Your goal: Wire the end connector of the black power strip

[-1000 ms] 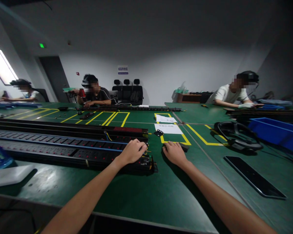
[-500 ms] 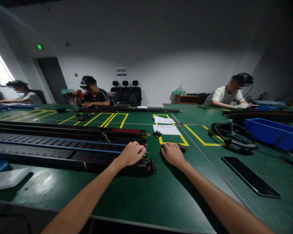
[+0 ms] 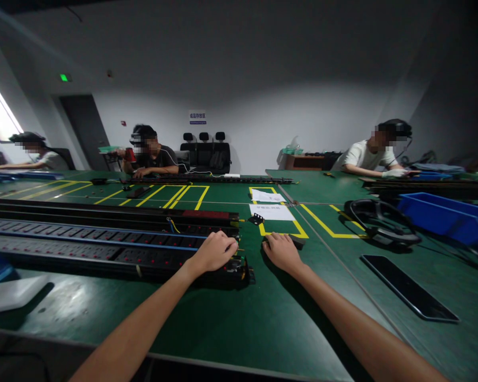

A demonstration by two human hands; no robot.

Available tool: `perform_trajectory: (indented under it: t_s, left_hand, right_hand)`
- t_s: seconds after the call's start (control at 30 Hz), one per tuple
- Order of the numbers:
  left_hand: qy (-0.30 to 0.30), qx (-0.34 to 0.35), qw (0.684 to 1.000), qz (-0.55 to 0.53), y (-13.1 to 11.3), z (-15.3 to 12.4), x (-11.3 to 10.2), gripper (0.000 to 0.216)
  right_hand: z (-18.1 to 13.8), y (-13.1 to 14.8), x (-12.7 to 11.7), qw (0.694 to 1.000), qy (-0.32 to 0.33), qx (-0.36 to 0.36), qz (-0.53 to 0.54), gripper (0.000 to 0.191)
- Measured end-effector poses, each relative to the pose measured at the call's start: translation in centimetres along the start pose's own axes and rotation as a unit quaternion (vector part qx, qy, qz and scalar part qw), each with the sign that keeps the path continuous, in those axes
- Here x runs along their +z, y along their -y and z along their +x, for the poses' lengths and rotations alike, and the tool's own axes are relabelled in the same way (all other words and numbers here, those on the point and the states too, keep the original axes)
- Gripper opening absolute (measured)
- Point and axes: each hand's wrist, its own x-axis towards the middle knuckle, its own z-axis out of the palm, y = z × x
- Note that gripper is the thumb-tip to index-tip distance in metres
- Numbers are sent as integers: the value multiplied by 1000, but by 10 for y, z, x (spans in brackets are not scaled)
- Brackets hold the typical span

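My left hand (image 3: 215, 251) rests on the end of a long black power strip (image 3: 151, 259), its fingers curled over the edge. What the fingertips touch is hidden. The strip has rows of sockets with red dots, and a black end plate (image 3: 247, 270) stands at its near right end. On the table to the right, my right hand (image 3: 281, 250) is bent over a dark bar-like piece (image 3: 298, 242), which it mostly covers. A small black bracket-like part (image 3: 257, 218) lies beyond and between both hands.
More black strips (image 3: 115, 212) lie behind at left. Paper sheets (image 3: 273, 212) lie ahead, among yellow tape marks. At right are a black headset (image 3: 382, 225), a phone (image 3: 408, 286) and a blue bin (image 3: 446, 217). Co-workers (image 3: 163, 159) sit across the table.
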Motion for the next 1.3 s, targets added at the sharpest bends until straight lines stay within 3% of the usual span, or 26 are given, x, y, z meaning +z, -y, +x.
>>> perform_trajectory:
  t_s: [1.13, 1.3]
  left_hand:
    - [14, 4, 1000, 21, 0, 1, -1, 39]
    - [19, -2, 999, 26, 0, 1, -2, 39]
  right_hand:
    - [0, 2, -2, 1000, 7, 6, -7, 35]
    - [-2, 6, -16, 999, -30, 6, -16, 37]
